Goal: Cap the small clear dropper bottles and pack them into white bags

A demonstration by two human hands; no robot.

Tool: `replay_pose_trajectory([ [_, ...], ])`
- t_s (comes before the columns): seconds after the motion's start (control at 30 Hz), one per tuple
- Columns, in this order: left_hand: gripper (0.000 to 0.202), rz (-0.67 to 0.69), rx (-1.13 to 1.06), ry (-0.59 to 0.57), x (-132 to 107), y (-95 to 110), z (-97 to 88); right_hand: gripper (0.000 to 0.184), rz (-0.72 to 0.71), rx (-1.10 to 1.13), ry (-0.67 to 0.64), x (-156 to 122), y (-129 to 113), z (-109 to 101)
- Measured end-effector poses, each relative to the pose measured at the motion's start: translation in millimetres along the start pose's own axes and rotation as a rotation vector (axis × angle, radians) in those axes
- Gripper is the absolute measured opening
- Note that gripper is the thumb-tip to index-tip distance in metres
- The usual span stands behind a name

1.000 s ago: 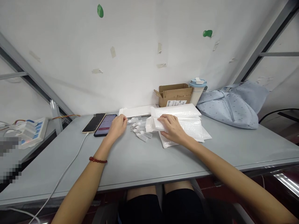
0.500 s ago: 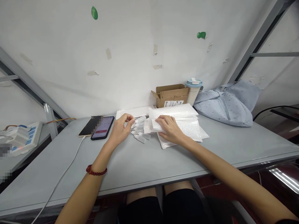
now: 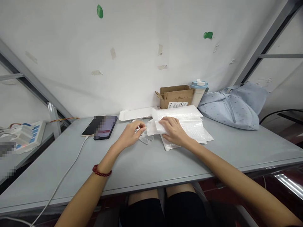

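Observation:
My right hand (image 3: 174, 130) grips the left end of a white bubble mailer (image 3: 180, 112), its thumb underneath and fingers on top. More white bubble mailers (image 3: 193, 129) lie fanned out below it. Close to that mailer's left end is my left hand (image 3: 131, 134), thumb and fingertips brought together in a pinch; whatever lies between them is too small to make out. Several small clear plastic pieces (image 3: 145, 139), shaped like little tubes or tags, rest on the grey table (image 3: 142, 167) beneath and beside the left fingers, which partly cover them.
Behind the mailers stand an open cardboard box (image 3: 176, 96) and a cup with a blue lid (image 3: 199, 91). A blue cloth bag (image 3: 229, 108) slumps at right. Two phones, one black (image 3: 111, 126), lie at left with a white cable (image 3: 68, 170). A flat white packet (image 3: 136, 114) lies along the wall.
My left hand has moved right and slightly down, over the clear pieces and closer to the mailer's end. My right hand keeps its grip on the mailer. The view has shifted slightly.

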State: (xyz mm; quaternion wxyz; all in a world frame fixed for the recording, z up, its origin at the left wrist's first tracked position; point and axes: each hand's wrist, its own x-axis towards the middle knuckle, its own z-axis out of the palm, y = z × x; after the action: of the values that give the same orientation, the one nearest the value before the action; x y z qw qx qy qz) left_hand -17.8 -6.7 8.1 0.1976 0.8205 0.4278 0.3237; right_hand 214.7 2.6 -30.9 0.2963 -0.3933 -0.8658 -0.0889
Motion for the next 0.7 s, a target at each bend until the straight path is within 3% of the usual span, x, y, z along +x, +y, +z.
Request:
replay_pose_trajectory([
  [0.13,0.015,0.083,0.011,0.063,0.6,-1.3,13.3,0.043,-0.05,0.008,0.026,-1.0,0.1,2.4],
  [0.37,0.018,0.063,0.028,0.122,-1.1,1.6,27.0,0.042,-0.074,0.02,0.032,-2.5,0.3,7.0],
  [0.57,0.016,0.085,-0.041,0.239,0.4,1.3,27.8,0.047,-0.008,0.002,-0.034,-1.3,-1.5,2.9],
  [0.7,0.015,0.062,-0.012,0.248,1.2,-5.1,31.8,0.054,0.052,-0.065,-0.097,-1.0,-2.9,2.8],
])
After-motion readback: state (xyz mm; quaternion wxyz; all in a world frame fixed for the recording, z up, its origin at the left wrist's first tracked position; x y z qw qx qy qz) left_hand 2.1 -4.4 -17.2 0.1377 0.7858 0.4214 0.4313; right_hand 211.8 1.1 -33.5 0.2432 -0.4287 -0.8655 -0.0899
